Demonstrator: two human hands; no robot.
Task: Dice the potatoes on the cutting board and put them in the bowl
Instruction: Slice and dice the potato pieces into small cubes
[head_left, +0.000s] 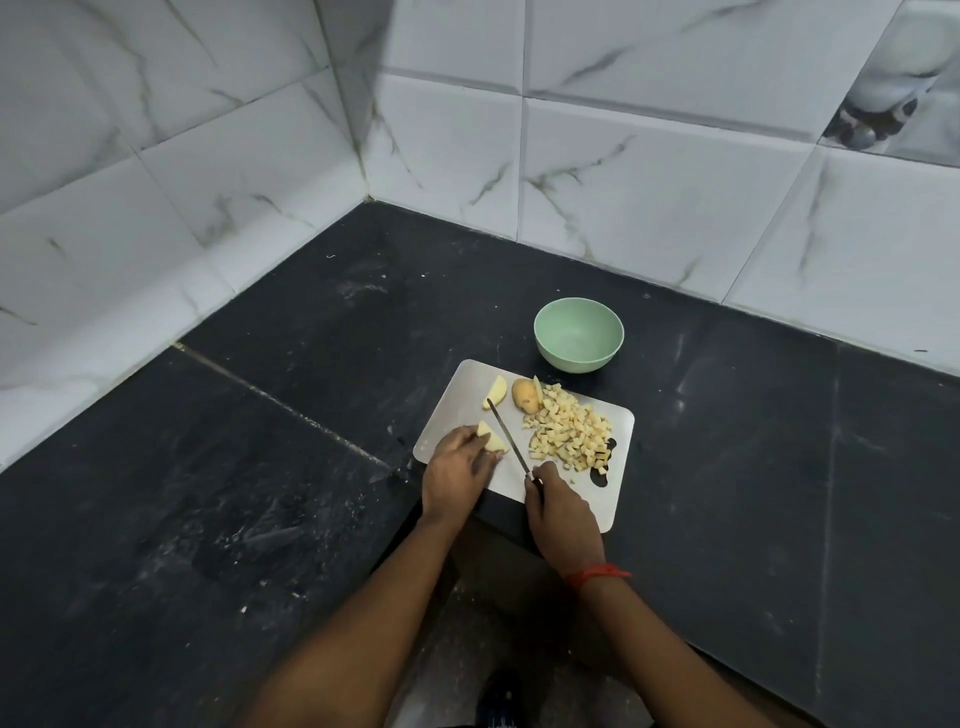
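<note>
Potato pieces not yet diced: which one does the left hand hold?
The piece left of the knife, nearest the person; the pale wedge and brown-skinned piece lie untouched.

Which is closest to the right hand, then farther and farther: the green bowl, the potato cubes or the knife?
From the right hand:
1. knife, gripped in it.
2. potato cubes, just beyond, on the cutting board's right side.
3. green bowl, past the board's far edge.

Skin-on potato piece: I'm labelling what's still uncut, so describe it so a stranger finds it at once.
On the counter, find the grey cutting board before the green bowl. Near its far edge, left of the diced pile, lies the skin-on potato piece. It alone shows brown skin; nearby wedges are pale.
</note>
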